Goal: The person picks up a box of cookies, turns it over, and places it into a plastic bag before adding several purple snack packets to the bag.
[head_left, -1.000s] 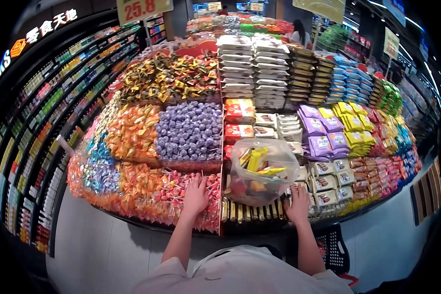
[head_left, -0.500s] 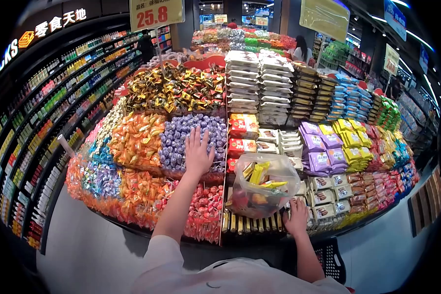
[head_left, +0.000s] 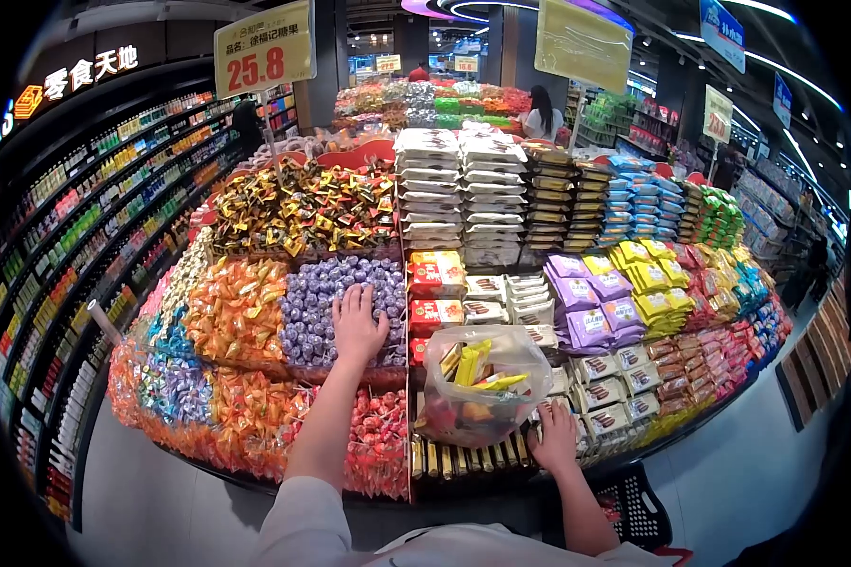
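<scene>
My left hand [head_left: 360, 326] lies palm down over a bin of purple-wrapped round candies [head_left: 307, 317], its fingers spread and slightly bent, with nothing held in them. Just in front of that bin are red-wrapped lollipops [head_left: 378, 435], partly behind my left forearm. My right hand [head_left: 553, 438] rests with fingers apart on packaged snacks, its fingertips close beside a clear plastic bag [head_left: 482, 416]. The bag sits open on the display, holding several wrapped items, with yellow packets [head_left: 476, 363] sticking out of the top.
Orange-wrapped candies [head_left: 236, 307] fill the bin to the left. Purple packets [head_left: 591, 307] and stacked white packs [head_left: 430, 194] stand beyond the bag. A black basket [head_left: 638, 506] is below the display at right. Bottle shelves [head_left: 95, 246] line the left, and a person [head_left: 544, 115] stands far back.
The view has shifted, so the display sits lower and further left in the frame. My left hand is slightly nearer the front of the purple candies, with fingers a little more bent.
</scene>
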Action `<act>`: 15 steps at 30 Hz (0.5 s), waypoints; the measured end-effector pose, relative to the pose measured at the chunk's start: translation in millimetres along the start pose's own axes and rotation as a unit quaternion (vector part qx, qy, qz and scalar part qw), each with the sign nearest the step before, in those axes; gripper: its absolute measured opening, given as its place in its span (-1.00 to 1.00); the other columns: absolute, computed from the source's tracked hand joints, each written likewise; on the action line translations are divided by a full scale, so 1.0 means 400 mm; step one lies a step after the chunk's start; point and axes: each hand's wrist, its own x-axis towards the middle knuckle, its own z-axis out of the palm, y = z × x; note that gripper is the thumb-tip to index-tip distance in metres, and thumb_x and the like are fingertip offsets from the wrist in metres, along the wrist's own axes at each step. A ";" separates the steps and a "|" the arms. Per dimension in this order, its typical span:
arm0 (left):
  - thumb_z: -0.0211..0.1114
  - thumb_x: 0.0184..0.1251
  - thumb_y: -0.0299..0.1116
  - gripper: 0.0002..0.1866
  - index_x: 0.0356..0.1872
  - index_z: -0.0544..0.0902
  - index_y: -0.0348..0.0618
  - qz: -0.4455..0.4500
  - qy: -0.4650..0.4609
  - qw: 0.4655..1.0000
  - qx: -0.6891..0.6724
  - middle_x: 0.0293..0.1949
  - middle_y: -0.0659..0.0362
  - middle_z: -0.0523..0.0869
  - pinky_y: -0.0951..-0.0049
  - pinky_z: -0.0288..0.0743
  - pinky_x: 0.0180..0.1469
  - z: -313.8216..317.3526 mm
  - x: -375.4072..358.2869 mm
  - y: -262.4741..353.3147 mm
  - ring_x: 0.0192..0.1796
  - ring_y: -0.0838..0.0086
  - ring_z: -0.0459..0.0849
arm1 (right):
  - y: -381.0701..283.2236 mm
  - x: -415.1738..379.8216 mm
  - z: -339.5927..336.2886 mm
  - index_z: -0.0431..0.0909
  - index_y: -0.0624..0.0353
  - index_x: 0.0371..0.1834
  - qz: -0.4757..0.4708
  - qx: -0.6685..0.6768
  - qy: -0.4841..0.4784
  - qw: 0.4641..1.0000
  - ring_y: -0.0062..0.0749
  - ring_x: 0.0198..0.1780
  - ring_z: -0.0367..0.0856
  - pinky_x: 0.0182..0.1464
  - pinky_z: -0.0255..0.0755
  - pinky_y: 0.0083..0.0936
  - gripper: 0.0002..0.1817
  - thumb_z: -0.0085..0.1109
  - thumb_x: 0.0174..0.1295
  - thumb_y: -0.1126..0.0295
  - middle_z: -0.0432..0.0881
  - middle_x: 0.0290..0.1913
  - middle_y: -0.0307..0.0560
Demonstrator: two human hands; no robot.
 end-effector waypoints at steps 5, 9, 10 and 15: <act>0.25 0.24 -0.18 -0.34 0.33 0.51 -0.37 -0.036 -0.062 0.997 0.033 0.42 -0.14 0.51 -0.12 0.09 0.65 0.007 0.040 0.019 0.56 -0.02 0.36 | 0.002 -0.007 0.010 0.38 0.06 0.54 -0.018 -0.017 0.013 1.000 0.25 0.63 0.19 0.63 0.02 0.19 -0.24 0.31 0.26 0.11 0.33 0.58 0.28; 0.23 0.27 -0.23 -0.27 0.51 0.44 -0.22 0.017 0.001 0.999 -0.033 0.53 -0.16 0.44 -0.05 0.15 0.65 0.020 0.038 0.007 0.59 -0.07 0.31 | 0.005 0.000 0.009 0.39 0.03 0.56 -0.018 -0.028 0.005 0.999 0.23 0.64 0.18 0.64 0.00 0.18 -0.24 0.31 0.28 0.09 0.31 0.59 0.27; 0.23 0.27 -0.23 -0.27 0.51 0.44 -0.22 0.017 0.001 0.999 -0.040 0.53 -0.16 0.44 -0.05 0.15 0.65 0.019 0.042 0.004 0.59 -0.07 0.31 | 0.003 -0.002 0.007 0.39 0.00 0.57 -0.011 -0.028 -0.009 1.000 0.21 0.64 0.18 0.66 -0.03 0.15 -0.24 0.30 0.29 0.08 0.31 0.60 0.25; 0.21 0.30 -0.26 -0.26 0.57 0.41 -0.15 -0.003 -0.053 0.997 -0.056 0.55 -0.15 0.43 0.01 0.21 0.63 0.010 0.044 0.006 0.58 -0.09 0.33 | 0.002 -0.007 0.010 0.37 -0.03 0.59 -0.010 -0.037 0.001 0.999 0.16 0.65 0.19 0.66 -0.01 0.15 -0.25 0.28 0.31 0.06 0.31 0.60 0.22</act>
